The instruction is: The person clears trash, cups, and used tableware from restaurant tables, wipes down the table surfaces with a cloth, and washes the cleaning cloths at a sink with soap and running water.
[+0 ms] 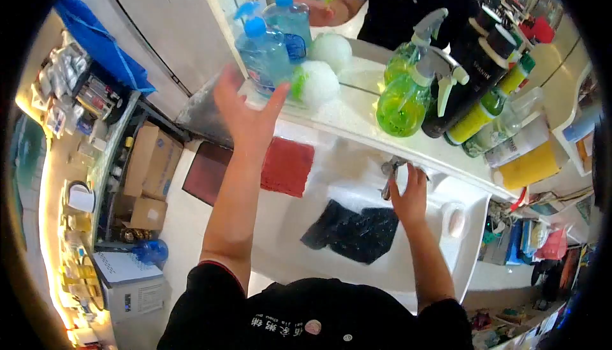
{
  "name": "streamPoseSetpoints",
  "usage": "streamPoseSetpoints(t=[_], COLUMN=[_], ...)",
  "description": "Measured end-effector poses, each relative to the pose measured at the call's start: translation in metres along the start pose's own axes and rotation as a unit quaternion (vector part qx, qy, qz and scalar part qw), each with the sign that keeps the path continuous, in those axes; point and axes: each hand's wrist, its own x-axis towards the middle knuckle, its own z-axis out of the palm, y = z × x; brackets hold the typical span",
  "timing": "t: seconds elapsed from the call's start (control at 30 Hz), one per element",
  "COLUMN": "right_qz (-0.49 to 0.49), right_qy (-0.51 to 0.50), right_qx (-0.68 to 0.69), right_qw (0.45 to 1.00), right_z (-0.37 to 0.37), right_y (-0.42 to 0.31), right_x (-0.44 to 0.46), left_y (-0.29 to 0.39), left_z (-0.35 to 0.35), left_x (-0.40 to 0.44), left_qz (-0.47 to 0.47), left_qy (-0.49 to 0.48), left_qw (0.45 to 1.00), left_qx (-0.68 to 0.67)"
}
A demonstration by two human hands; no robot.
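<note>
Black shirt (pixel 287 318) cloth fills the bottom of my feed, both forearms reaching away from it. Farther out, the soap bottle (pixel 261 60) stands upright at the left end of the shelf (pixel 350 111), blue pump on top, long axis vertical. From my remote seat, the left hand (pixel 248 114) is much the nearer to it: thumb and fingers spread wide, the bottle lying just beyond and between them in my view (whether skin meets plastic, I can't tell). Well apart, the right hand (pixel 411 198) is at the tap (pixel 389 168) by the sink's back edge, its fingers curled. I see a white piece (pixel 401 178) between thumb and fingers, but can't tell if it is pinched.

Just right of the bottle sits a white puff (pixel 320 84), and the mirror (pixel 408 6) closes off the back. I judge the bottle's room for moving to be forward, over the shelf's front edge. Below, in the sink (pixel 280 222), a black cloth (pixel 357 232) lies spread near the middle, a red cloth (pixel 287 166) toward the left back corner, a pale bar (pixel 457 222) by the right edge. Farther right along the shelf stands a green spray bottle (pixel 401 111).
</note>
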Motion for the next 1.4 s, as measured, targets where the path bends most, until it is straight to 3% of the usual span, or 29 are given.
streamPoseSetpoints(t=[0.03, 0.07, 0.2, 0.27, 0.33, 0.4, 0.43, 0.47, 0.53, 0.57, 0.6, 0.63, 0.7, 0.73, 0.77, 0.87, 0.9, 0.97, 1.0, 1.07, 1.1, 1.2, 1.23, 1.3, 1.37, 1.4], right_qz=[-0.011, 0.047, 0.085, 0.111, 0.14, 0.068, 0.075, 0.082, -0.01, -0.031, -0.052, -0.069, -0.076, -0.075, -0.074, -0.048, -0.027, -0.033, -0.042, -0.013, 0.015, 0.06, 0.062, 0.159, 0.16, 0.162], right_qy=[0.01, 0.003, -0.059, -0.047, -0.036, 0.034, 0.018, 0.0, -0.004, -0.004, -0.004, -0.002, -0.013, -0.032, -0.046, -0.106, -0.143, -0.144, -0.135, -0.181, -0.222, -0.201, -0.202, -0.234, -0.224, -0.213], right_qx=[0.034, 0.064, 0.064, 0.077, 0.089, 0.077, 0.092, 0.105, 0.124, 0.166, 0.21, 0.225, 0.286, 0.31, 0.301, 0.252, 0.215, 0.201, 0.191, 0.174, 0.159, 0.208, 0.208, 0.172, 0.163, 0.155], right_qw=[0.999, 0.997, 0.993, 0.99, 0.986, 0.994, 0.993, 0.991, 0.992, 0.986, 0.976, 0.972, 0.955, 0.947, 0.95, 0.961, 0.966, 0.969, 0.971, 0.968, 0.962, 0.955, 0.955, 0.944, 0.947, 0.951], right_z=[-0.008, -0.006, -0.04, -0.052, -0.065, -0.082, -0.091, -0.098, -0.104, -0.103, -0.101, -0.098, -0.09, -0.086, -0.084, -0.089, -0.092, -0.093, -0.095, -0.1, -0.102, -0.107, -0.109, -0.11, -0.107, -0.105], right_y=[-0.002, 0.006, -0.008, -0.006, -0.007, -0.015, -0.027, -0.041, -0.058, -0.064, -0.067, -0.068, -0.069, -0.066, -0.064, -0.059, -0.057, -0.063, -0.067, -0.069, -0.07, -0.078, -0.08, -0.083, -0.088, -0.09], right_x=[-0.017, -0.037, -0.091, -0.112, -0.126, -0.135, -0.135, -0.133, -0.126, -0.122, -0.12, -0.119, -0.118, -0.121, -0.126, -0.137, -0.141, -0.146, -0.147, -0.145, -0.144, -0.141, -0.14, -0.136, -0.133, -0.133], left_y=[-0.005, -0.006, 0.003, 0.0, 0.008, 0.017, 0.024, 0.031, 0.025, 0.053, 0.045, 0.067, 0.068, 0.061, 0.067, 0.069, 0.071, 0.071, 0.07, 0.068, 0.066, 0.056, 0.053, 0.056, 0.068, 0.072], left_z=[0.016, 0.026, 0.034, 0.024, -0.002, -0.042, -0.057, -0.073, -0.085, -0.084, -0.081, -0.082, -0.063, -0.052, -0.051, -0.051, -0.051, -0.049, -0.05, -0.053, -0.053, -0.048, -0.044, -0.045, -0.057, -0.059], left_x=[0.016, 0.027, 0.033, 0.034, 0.027, 0.011, -0.006, -0.026, -0.072, -0.101, -0.135, -0.152, -0.213, -0.248, -0.264, -0.308, -0.313, -0.319, -0.319, -0.317, -0.324, -0.342, -0.34, -0.335, -0.328, -0.318], left_qz=[0.002, 0.004, -0.072, -0.096, -0.094, -0.138, -0.151, -0.161, -0.157, -0.226, -0.26, -0.35, -0.363, -0.371, -0.371, -0.486, -0.492, -0.375, -0.379, -0.436, -0.438, -0.425, -0.404, -0.38, -0.494, -0.495], left_qy=[0.002, 0.002, -0.004, -0.008, 0.056, 0.0, -0.02, -0.111, -0.275, -0.308, -0.38, -0.483, -0.55, -0.592, -0.624, -0.656, -0.651, -0.73, -0.728, -0.753, -0.751, -0.702, -0.764, -0.82, -0.67, -0.67], left_qw=[0.998, 0.992, 0.994, 0.995, 0.992, 0.975, 0.973, 0.947, 0.872, 0.8, 0.778, 0.684, 0.617, 0.544, 0.526, 0.345, 0.34, 0.353, 0.351, 0.223, 0.222, 0.171, 0.167, 0.16, 0.183, 0.182], left_qx=[-0.062, -0.123, -0.083, -0.028, -0.069, -0.173, -0.173, -0.255, -0.372, -0.463, -0.427, -0.42, -0.429, -0.464, -0.442, -0.463, -0.468, -0.448, -0.451, -0.44, -0.441, -0.546, -0.474, -0.398, -0.523, -0.523])
